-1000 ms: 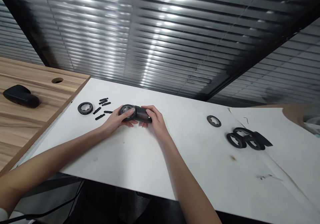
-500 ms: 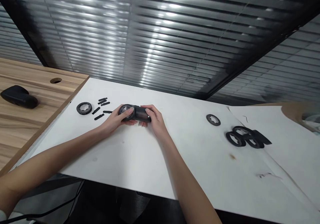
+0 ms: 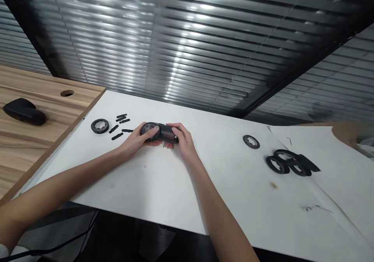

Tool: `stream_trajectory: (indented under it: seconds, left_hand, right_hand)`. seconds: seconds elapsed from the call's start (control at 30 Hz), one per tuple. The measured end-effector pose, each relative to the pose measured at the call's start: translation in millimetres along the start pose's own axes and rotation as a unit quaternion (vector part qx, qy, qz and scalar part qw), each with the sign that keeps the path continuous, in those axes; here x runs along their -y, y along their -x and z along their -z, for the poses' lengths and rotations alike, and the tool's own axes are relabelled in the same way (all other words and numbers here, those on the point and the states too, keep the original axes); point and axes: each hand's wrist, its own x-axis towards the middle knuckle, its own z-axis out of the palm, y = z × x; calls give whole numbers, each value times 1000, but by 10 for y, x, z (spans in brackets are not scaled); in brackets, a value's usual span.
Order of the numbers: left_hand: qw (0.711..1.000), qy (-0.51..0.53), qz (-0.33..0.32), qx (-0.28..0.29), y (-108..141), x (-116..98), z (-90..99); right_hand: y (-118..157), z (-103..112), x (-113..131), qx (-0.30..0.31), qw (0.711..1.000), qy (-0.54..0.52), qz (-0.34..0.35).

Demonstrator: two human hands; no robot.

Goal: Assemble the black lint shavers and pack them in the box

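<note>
A white-topped bench [image 3: 163, 184] is running beneath slatted panelling [image 3: 187, 40], with a wooden table [image 3: 37, 87] meeting it at left. Black rings [image 3: 99, 126] and black strips [image 3: 117, 136] are lying left of the hands, further black rings [image 3: 277, 164] well right. The left hand [image 3: 136, 139] is closing firmly round the round metal mesh [image 3: 148, 130] end of a black plastic housing [image 3: 168, 133], the right hand [image 3: 182, 137] gripping its other end. The housing is sitting mid-bench, long axis running crosswise, mesh end pointing left
</note>
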Motion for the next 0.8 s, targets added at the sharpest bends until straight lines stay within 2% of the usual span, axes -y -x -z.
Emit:
stream_trajectory:
  seconds: [0.3, 0.47, 0.63, 0.73, 0.8]
  left_hand:
    - [999, 33, 7, -4, -25, 34, 2]
    - [997, 73, 5, 2, -51, 10, 17]
    - [999, 19, -12, -29, -34, -21, 16]
    - [998, -15, -16, -57, 86, -44, 1]
    - [995, -51, -28, -80, 177, -99, -17]
  right_hand:
    - [-34, 24, -31, 3, 1000, 3, 7]
    - [-15, 61, -21, 4, 999, 35, 40]
    - [-8, 41, -89, 26, 995, 67, 74]
    - [35, -19, -100, 14, 996, 47, 78]
    - [61, -29, -37, 27, 997, 25, 71]
